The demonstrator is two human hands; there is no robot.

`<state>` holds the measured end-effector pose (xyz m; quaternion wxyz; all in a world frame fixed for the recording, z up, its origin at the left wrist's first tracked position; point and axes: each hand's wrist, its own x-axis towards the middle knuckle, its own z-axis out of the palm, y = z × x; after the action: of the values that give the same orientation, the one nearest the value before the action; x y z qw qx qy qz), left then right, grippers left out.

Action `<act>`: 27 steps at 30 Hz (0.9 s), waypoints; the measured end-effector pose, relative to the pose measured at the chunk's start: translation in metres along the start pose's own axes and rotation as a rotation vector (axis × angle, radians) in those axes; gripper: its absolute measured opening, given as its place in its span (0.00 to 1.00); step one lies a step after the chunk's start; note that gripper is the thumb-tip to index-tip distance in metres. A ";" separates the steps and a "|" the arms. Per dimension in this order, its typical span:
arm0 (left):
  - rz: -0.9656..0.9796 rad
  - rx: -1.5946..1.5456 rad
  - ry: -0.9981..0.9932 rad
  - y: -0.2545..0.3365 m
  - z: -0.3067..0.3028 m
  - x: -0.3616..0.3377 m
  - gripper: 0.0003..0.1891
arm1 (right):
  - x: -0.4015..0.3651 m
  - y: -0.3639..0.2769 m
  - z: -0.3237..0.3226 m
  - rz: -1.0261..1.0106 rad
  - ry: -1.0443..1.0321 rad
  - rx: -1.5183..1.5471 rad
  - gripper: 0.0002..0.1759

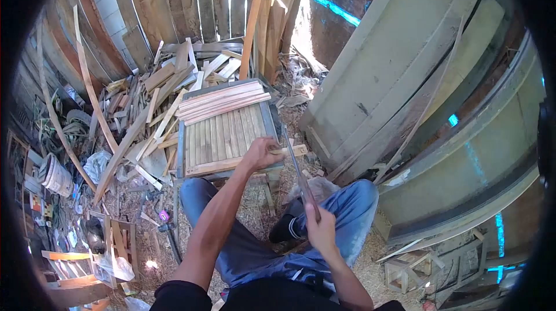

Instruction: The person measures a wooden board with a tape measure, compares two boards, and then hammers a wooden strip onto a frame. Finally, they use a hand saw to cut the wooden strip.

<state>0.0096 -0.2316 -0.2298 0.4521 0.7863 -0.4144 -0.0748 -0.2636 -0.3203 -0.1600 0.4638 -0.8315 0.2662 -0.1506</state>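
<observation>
A long thin dark tool (300, 173), its kind unclear, slants up and away from my right hand (321, 231), which is closed round its lower end. My left hand (259, 153) is closed on a narrow wooden strip (294, 150) near the right front corner of a low slatted work surface (223, 136). The strip's light end sticks out past that corner, close beside the tool; whether the two touch is unclear. Across the front of the slats lies a pale wooden strip (211, 166). Several reddish strips (223, 101) lie side by side at the back.
Wood offcuts (168, 91) are heaped behind and left of the work surface. Large panels (394, 62) lean at the right. A white bucket (57, 176) stands at the far left. A hammer-like tool (168, 229) and a small wooden frame (408, 270) are on the floor.
</observation>
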 end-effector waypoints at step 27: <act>0.106 0.196 0.023 0.015 -0.002 -0.009 0.18 | 0.053 0.018 0.007 0.106 -0.003 0.457 0.26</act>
<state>-0.0044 -0.2270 -0.2188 0.3813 0.8045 -0.4554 -0.0008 -0.2218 -0.3539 -0.1788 0.6476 -0.6900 0.2678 -0.1811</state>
